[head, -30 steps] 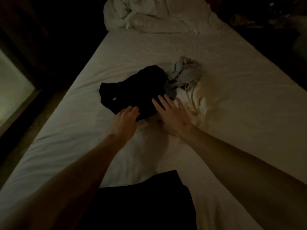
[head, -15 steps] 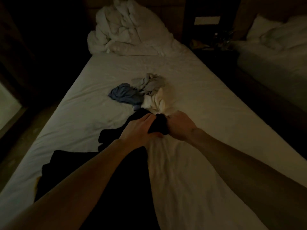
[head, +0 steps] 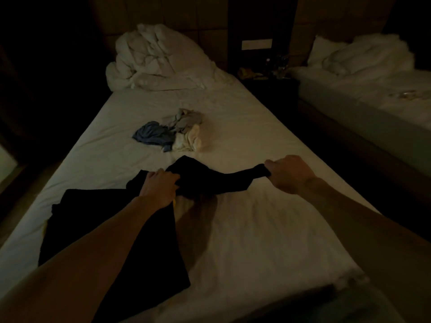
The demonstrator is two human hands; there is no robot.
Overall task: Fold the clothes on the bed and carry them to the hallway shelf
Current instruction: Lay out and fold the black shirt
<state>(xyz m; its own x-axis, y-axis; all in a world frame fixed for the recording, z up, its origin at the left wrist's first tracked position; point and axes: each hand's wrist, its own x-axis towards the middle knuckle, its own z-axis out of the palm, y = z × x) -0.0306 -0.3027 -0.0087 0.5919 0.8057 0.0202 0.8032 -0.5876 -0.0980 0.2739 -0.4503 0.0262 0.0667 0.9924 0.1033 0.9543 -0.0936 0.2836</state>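
Near the foot edge of the white-sheeted bed, both hands pull a small black cloth garment wide, probably to flatten it for folding. The left hand grips one end, the right hand the other. It is dark, so I cannot tell what garment it is.

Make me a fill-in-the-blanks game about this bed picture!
1. Both hands grip a ____ garment.
2. The right hand holds one end; the ____ hand holds the other.
3. The crumpled blue garment lies on the ____.

Missing words: black; left; bed
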